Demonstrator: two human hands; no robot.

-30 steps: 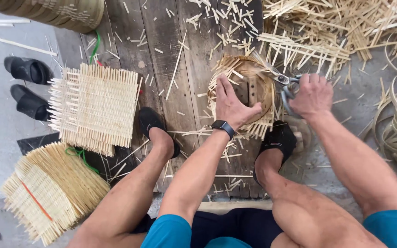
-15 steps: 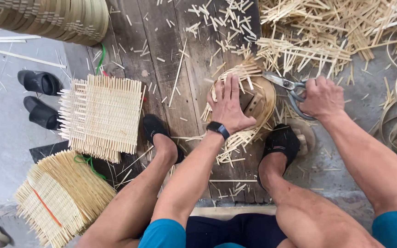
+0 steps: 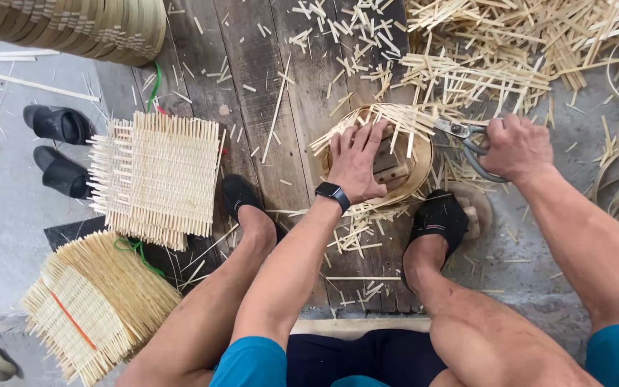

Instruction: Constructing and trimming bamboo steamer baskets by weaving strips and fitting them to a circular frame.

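Both hands worked one round bamboo basket (image 3: 395, 154): the left hand (image 3: 358, 159) lay flat, released, on it, while the right hand (image 3: 516, 147) clenched scissors (image 3: 467, 140) at its rim.

Person wears teal shorts (image 3: 252, 362) over a dark navy undergarment visible between the legs. Black slip-on shoes (image 3: 438, 218) on both feet, each just beside the round bamboo frame (image 3: 415, 154). A black smartwatch (image 3: 332, 193) with dark band sits on the left wrist. Arms and legs bare, no sleeves.
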